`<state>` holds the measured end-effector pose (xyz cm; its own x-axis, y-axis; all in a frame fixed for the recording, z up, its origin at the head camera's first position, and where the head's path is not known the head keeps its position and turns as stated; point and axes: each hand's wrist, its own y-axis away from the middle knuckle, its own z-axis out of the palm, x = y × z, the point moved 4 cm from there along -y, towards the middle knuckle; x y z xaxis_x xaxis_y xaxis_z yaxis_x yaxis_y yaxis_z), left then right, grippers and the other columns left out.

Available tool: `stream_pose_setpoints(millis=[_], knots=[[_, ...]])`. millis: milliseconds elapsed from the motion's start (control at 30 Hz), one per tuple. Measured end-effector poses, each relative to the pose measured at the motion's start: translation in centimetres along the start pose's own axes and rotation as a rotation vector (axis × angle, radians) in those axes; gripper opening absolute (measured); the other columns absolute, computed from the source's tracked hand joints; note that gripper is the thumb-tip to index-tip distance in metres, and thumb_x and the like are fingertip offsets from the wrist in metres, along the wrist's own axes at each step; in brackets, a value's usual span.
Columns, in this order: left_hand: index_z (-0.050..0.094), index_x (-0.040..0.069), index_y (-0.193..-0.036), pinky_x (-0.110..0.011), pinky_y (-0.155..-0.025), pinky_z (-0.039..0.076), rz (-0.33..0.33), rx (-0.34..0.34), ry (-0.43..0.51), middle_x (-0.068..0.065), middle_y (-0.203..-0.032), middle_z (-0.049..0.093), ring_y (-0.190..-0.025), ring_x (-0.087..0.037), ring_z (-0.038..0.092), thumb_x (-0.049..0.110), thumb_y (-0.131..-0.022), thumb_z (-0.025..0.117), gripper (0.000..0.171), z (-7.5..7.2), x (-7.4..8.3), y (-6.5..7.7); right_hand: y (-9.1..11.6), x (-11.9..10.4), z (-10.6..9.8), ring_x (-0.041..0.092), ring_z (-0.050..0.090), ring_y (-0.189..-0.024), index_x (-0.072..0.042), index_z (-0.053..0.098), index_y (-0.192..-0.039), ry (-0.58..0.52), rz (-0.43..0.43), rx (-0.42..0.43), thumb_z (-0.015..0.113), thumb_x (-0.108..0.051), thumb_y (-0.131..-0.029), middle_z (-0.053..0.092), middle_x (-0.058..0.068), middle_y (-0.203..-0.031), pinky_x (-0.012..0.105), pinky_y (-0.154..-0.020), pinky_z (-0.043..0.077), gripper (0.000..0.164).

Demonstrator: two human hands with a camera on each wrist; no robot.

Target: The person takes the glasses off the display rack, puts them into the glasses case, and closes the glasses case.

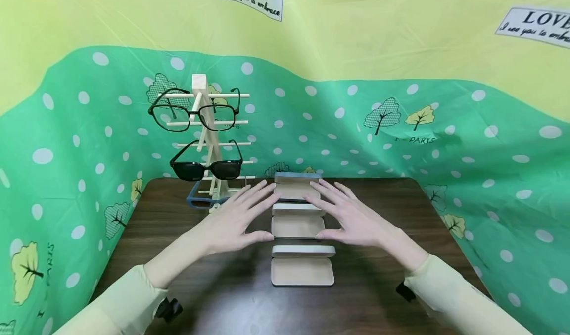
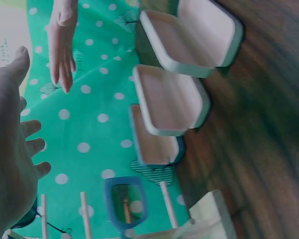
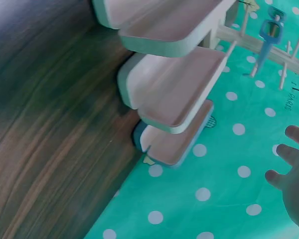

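My left hand [image 1: 238,221] hovers over the table with its fingers spread, to the left of three open glasses cases. On their right side my right hand [image 1: 356,218] is held the same way, palm down and holding nothing. The cases stand in a column: a pale front case [image 1: 303,271], a pale middle case [image 1: 297,227] and a back case [image 1: 296,189] with a blue outside. All three show bare beige insides. Near the left fingertips stands a wooden glasses rack [image 1: 199,83], carrying black-framed glasses [image 1: 194,113], dark sunglasses [image 1: 189,171] and blue-framed glasses [image 1: 192,197].
The cases and rack are on a dark wooden table [image 1: 374,295]. Behind it and along its sides hangs a green and yellow cloth [image 1: 311,107] with white dots and trees. The rack's wooden pegs stick out sideways near the left hand.
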<state>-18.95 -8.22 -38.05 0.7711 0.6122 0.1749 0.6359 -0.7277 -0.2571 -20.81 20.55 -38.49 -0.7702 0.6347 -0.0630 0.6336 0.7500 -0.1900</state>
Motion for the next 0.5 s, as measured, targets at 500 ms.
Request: stream_pose_setpoints(millis=[500], knots=[[0.011,0.034,-0.166,-0.054,-0.125,0.032,-0.041,0.08,0.215,0.008,-0.173,0.018,-0.16,-0.02,0.024,0.065,-0.1,0.05,0.082,-4.5,0.1,-0.9,-2.8,0.2,-2.8,0.034,0.024,-0.159,-0.034,0.025,-0.164,-0.1,0.083,0.12,0.073,-0.051,-0.091,0.026,0.002,-0.171,0.064,-0.123,0.022,0.088]])
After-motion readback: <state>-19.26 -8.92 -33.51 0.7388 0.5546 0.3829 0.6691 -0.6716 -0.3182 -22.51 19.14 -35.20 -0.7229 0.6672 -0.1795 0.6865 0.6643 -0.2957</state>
